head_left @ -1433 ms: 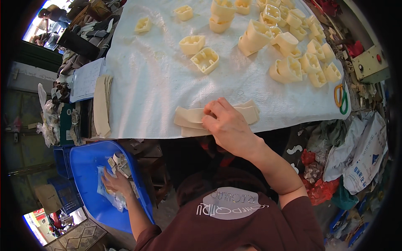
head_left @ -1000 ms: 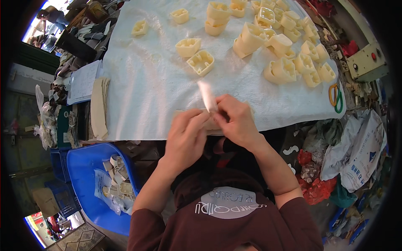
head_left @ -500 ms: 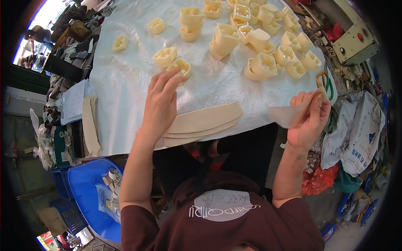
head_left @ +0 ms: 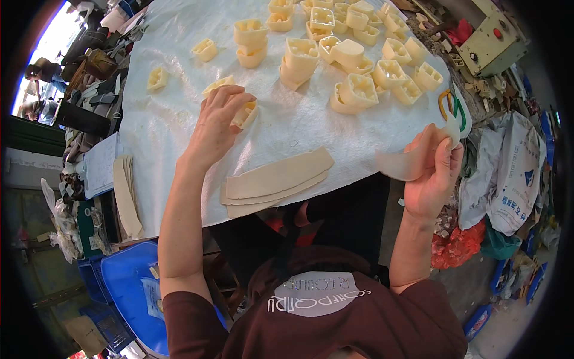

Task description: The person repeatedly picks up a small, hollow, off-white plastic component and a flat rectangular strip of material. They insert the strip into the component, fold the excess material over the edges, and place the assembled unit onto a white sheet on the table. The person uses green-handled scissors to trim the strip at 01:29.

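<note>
The right hand (head_left: 431, 188) pinched a strip (head_left: 400, 166) (blurred) by the right front edge of the tabletop (head_left: 353, 133); the left hand (head_left: 214, 128) curled over a cup (head_left: 246, 114), grip unclear. A light pinch seemed best against creasing.

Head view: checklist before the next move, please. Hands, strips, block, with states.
1. Right hand pinching a beige strip: ok.
2. That strip flat: not ok, it is bent.
3. Left hand at a hollow cream block: ok.
4. Firm grip on that block: cannot tell, fingers hide part of it.
5. Strip pile on the white sheet: ok.
6. Pile edges aligned: not ok, lower edges stick out.
</note>
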{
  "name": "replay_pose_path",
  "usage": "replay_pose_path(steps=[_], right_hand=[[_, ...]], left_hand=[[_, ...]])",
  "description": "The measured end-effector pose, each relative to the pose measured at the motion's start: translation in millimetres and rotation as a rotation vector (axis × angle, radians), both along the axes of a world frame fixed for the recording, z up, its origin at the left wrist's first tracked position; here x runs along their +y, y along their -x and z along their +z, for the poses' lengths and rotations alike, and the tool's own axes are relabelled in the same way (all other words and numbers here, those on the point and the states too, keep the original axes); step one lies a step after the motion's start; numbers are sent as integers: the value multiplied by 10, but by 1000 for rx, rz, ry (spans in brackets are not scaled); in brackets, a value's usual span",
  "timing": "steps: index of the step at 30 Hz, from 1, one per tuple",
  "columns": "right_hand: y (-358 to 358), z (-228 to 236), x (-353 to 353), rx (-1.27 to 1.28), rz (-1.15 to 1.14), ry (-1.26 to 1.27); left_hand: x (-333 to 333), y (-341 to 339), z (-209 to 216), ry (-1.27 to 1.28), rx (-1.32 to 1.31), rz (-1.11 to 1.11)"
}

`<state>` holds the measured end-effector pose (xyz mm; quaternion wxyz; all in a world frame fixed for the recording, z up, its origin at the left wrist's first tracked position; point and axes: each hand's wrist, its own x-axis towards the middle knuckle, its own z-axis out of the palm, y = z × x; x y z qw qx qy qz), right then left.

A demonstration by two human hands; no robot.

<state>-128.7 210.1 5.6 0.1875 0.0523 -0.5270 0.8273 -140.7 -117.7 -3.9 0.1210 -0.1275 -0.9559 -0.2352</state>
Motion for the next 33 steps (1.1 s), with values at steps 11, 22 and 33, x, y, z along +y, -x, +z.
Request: replay_pose_path(steps=[11, 22, 33], right_hand=[[-53, 6, 51, 97, 143, -29], [-82, -71, 91, 50, 90, -50], [-131, 53, -98, 208, 279, -126]], left_hand=[[7, -62, -216, -246, 202, 87], [-231, -401, -369, 40, 370, 83], [-227, -488, -172, -1337, -304, 19]])
